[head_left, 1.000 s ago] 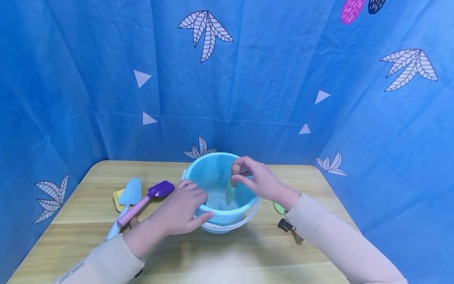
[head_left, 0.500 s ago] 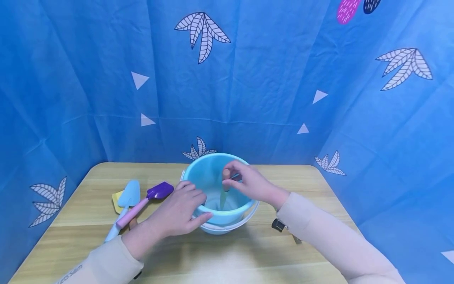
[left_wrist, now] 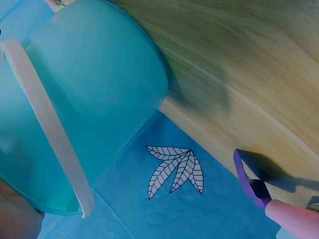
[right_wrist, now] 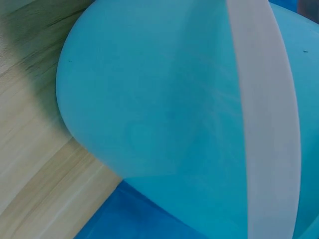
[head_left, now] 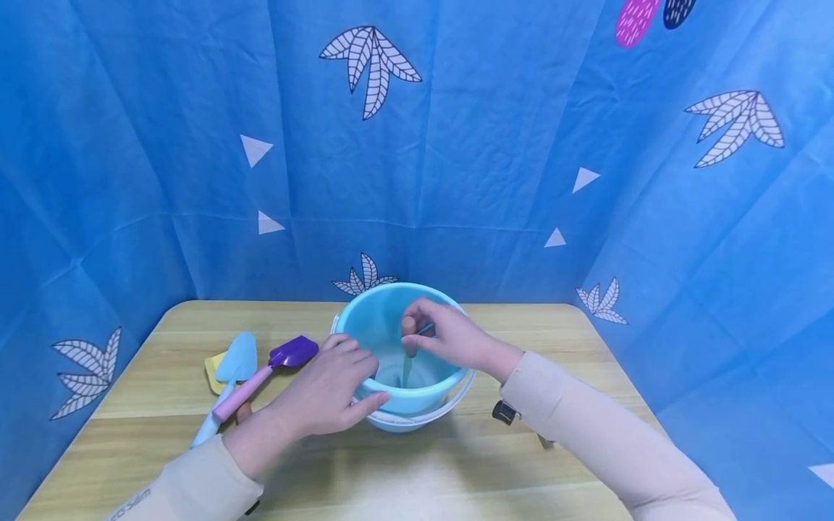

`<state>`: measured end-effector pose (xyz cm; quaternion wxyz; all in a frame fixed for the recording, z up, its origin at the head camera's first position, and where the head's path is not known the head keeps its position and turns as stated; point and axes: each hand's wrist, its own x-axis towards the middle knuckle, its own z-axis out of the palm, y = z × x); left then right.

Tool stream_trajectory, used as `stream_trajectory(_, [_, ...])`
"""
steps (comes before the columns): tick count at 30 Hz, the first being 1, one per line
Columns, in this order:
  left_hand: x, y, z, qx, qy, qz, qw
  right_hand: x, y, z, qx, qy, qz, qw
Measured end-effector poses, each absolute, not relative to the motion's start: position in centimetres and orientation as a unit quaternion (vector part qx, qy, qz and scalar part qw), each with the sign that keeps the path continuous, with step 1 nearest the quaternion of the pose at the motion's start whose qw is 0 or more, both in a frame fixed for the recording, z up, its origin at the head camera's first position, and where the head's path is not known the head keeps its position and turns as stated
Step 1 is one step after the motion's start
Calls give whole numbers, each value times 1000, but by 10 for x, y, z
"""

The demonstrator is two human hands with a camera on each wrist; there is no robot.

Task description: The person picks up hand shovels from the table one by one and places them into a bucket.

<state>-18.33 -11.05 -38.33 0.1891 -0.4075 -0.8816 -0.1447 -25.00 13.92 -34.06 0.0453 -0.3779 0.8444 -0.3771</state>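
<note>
A light blue bucket (head_left: pixel 417 400) stands upright on the table, its white handle (head_left: pixel 449 407) hanging down along the near side. My left hand (head_left: pixel 334 391) grips the left part of the rim, with the thumb on the near side. Inside the opening, my right hand (head_left: pixel 449 334) pinches a narrow green tool (head_left: pixel 407 370) by its wooden handle, the green end pointing down. Whether that end touches the bottom cannot be seen. The left wrist view shows the bucket's outer wall (left_wrist: pixel 99 89) and part of my left hand (left_wrist: pixel 17 214); the right wrist view shows mostly bucket wall (right_wrist: pixel 149 99).
Left of the bucket lie a purple shovel (head_left: pixel 295 352) with a pink handle, a light blue trowel (head_left: pixel 238 356) and a yellow piece (head_left: pixel 213 370) partly beneath it. A small dark object (head_left: pixel 546 442) sits by the right sleeve. Blue patterned cloth (head_left: pixel 417 145) hangs behind the table.
My right hand has moved left and slightly down, bringing the green tool lower inside the bucket. The left hand keeps its place on the rim. The head view has shifted slightly.
</note>
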Motion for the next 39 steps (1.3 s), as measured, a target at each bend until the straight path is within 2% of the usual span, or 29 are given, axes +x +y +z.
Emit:
stream_trajectory(15, [-183, -110, -382, -406, -883, -141, 187, -254, 130, -338, -383, 850, -360, 40])
stream_trajectory(23, [-182, -110, -383, -412, -879, -149, 189, -254, 116, -340, -377, 853, -354, 74])
stream_trajectory(39, [-181, -107, -381, -410, -880, -149, 187, -255, 114, -345, -361, 866, -333, 94])
